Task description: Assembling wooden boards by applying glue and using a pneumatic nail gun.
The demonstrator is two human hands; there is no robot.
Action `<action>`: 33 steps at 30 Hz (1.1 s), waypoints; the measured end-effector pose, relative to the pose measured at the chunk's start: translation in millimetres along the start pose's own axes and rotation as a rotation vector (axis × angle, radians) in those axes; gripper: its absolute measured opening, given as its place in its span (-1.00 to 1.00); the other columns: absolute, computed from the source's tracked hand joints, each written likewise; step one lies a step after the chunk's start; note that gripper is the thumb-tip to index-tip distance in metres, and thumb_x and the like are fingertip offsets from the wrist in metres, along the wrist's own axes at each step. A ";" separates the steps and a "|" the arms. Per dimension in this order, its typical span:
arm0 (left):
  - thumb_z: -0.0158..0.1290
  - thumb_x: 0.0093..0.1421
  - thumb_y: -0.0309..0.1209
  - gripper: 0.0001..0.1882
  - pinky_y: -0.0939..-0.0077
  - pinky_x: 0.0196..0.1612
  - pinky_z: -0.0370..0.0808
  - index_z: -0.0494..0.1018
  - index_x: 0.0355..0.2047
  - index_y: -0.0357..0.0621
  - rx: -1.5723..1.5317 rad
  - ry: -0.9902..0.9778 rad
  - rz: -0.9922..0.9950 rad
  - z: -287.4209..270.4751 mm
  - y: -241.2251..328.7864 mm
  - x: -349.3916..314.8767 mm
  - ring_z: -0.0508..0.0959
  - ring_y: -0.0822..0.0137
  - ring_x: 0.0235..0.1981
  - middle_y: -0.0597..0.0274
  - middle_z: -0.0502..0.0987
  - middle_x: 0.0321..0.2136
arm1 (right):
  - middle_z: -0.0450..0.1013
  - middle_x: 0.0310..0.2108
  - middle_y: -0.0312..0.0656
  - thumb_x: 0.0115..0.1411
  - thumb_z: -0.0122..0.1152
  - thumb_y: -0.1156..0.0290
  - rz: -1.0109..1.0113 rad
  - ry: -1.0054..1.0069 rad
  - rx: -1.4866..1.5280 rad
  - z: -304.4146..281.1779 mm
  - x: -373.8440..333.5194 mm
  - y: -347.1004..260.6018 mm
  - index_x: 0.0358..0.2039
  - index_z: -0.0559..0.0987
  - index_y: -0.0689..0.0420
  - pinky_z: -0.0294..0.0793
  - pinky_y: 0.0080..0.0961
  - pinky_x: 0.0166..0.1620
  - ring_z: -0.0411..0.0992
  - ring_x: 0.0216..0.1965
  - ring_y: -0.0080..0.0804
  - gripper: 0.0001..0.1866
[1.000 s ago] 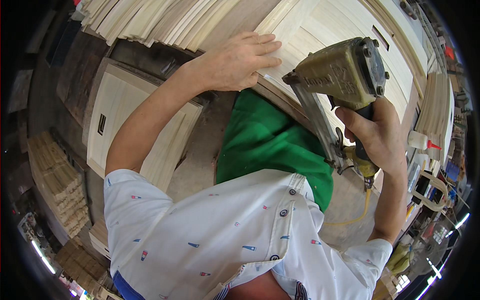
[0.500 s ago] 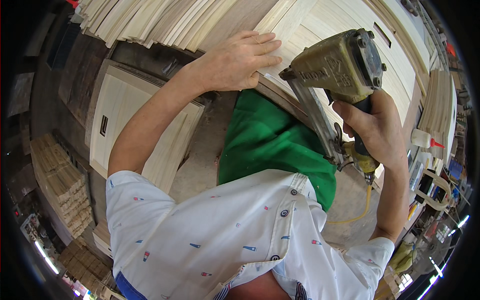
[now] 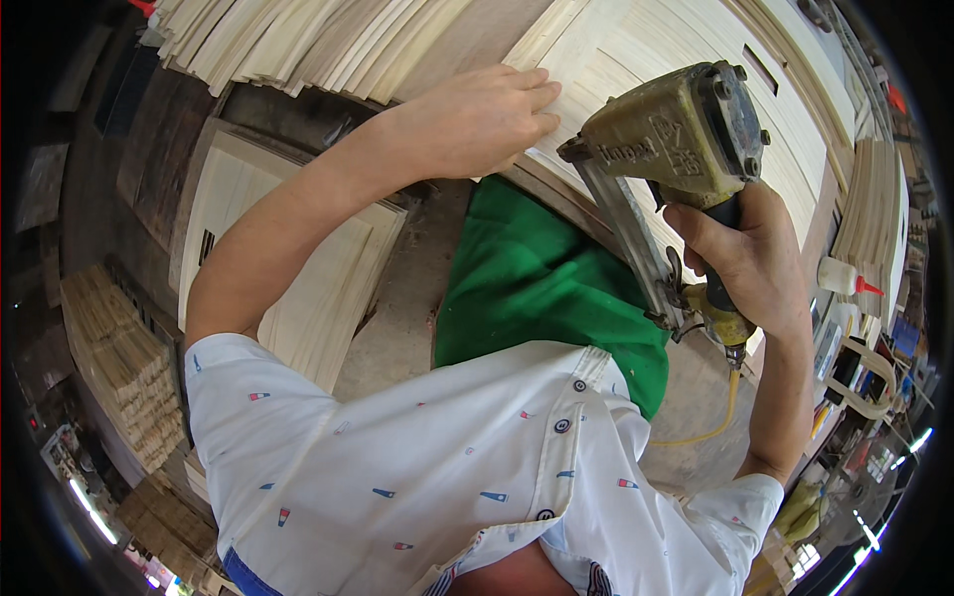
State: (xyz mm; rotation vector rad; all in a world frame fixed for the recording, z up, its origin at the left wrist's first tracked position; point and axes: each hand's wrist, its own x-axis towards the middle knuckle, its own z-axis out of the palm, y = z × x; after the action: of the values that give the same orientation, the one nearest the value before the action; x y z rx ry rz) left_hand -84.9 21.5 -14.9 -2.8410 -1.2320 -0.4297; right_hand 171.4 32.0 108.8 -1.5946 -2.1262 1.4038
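Observation:
My right hand (image 3: 740,238) is wrapped around the grip of a worn, yellowish pneumatic nail gun (image 3: 661,134). The tool is held up over the near edge of a pale wooden door panel (image 3: 636,50), and a yellow air hose (image 3: 730,402) hangs from its lower end. My left hand (image 3: 482,119) is at the panel's near left corner, its fingers bent over the wood at the edge. The left thumb is mostly hidden beneath the hand.
Thin wooden strips (image 3: 298,45) lie stacked at the far left. Another pale panel (image 3: 318,288) sits lower left, beside a strip stack (image 3: 124,368). Green cloth (image 3: 547,288) covers my lap area below the bench edge. A white glue bottle (image 3: 837,275) with red tip stands right.
My left hand's fingers have gone from stretched and spread to bent over the panel edge. My left elbow has swung outward to the left. The nail gun has barely moved.

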 end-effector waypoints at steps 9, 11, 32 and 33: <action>0.14 -0.06 -0.55 -0.69 0.28 0.14 0.37 0.56 -0.23 -0.22 0.032 -0.013 0.034 0.1 -4.7 0.4 0.38 0.14 0.15 0.08 0.48 -0.01 | 0.39 -0.64 -0.33 0.08 0.28 0.41 -0.003 -0.012 0.040 -1.1 3.7 2.4 -0.32 0.50 0.32 0.32 -0.61 -0.55 0.33 -0.64 -0.64 -0.75; 0.13 -0.06 -0.57 -0.66 0.27 0.14 0.37 0.55 -0.19 -0.21 0.001 -0.017 0.034 -0.7 -5.9 0.4 0.38 0.14 0.15 0.09 0.48 -0.01 | 0.39 -0.64 -0.33 0.08 0.28 0.41 -0.002 -0.018 0.044 -1.2 4.3 2.1 -0.32 0.50 0.32 0.32 -0.62 -0.55 0.33 -0.64 -0.64 -0.75; 0.09 0.14 -0.12 -0.26 0.06 0.30 0.11 0.17 0.27 -0.17 -0.227 0.157 -0.407 38.0 -39.4 38.5 0.15 -0.25 0.26 -0.36 0.09 0.25 | 0.42 -0.63 -0.28 0.07 0.30 0.37 0.022 -0.038 -0.015 8.2 15.6 -13.7 -0.30 0.52 0.33 0.35 -0.57 -0.50 0.36 -0.60 -0.61 -0.71; 0.09 0.14 -0.12 -0.26 0.06 0.30 0.11 0.17 0.27 -0.17 -0.232 0.158 -0.406 38.6 -40.7 38.4 0.15 -0.25 0.26 -0.36 0.09 0.25 | 0.42 -0.63 -0.28 0.07 0.30 0.37 0.026 -0.038 -0.017 7.8 16.8 -14.6 -0.30 0.52 0.33 0.35 -0.57 -0.50 0.36 -0.60 -0.61 -0.71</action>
State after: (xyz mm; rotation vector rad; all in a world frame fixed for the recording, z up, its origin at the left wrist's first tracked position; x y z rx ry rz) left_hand -79.6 81.7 -46.0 -2.6485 -1.8338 -0.8399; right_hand 149.6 41.0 108.5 -1.6210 -2.1518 1.4387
